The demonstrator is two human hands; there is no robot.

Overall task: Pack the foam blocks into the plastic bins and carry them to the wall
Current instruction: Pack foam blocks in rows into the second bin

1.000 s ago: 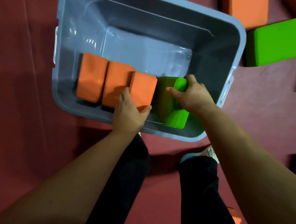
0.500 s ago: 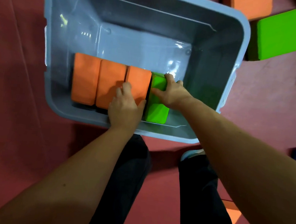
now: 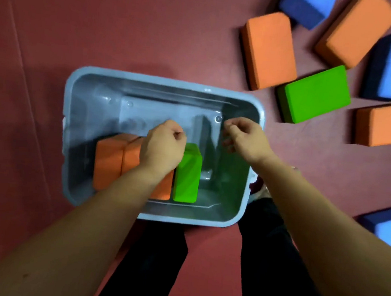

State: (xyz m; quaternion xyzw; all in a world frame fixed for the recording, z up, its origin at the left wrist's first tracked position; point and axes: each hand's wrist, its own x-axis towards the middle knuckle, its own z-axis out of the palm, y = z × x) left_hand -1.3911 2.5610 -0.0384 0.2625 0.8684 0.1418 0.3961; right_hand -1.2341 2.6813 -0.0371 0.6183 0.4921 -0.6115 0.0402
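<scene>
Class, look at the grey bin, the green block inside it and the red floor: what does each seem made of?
Bin: probably moulded plastic, glossy; light glints off its base and walls. Green block: likely foam, matte, with rounded edges and no shine. Floor: unclear, perhaps a mat or carpet; dull, with a faint seam.

No legible text, label, brand, number or sign is found on any surface in view.

The grey bin [image 3: 183, 218] carries small round marks [image 3: 218, 119] on its floor, toward 12 and 1 o'clock from the bin's centre. These may be moulding stamps. The view is too blurred to make out any character in them.

The foam blocks [image 3: 314, 95], both inside the bin and on the floor from 12 to 4 o'clock, show plain coloured faces only.
</scene>
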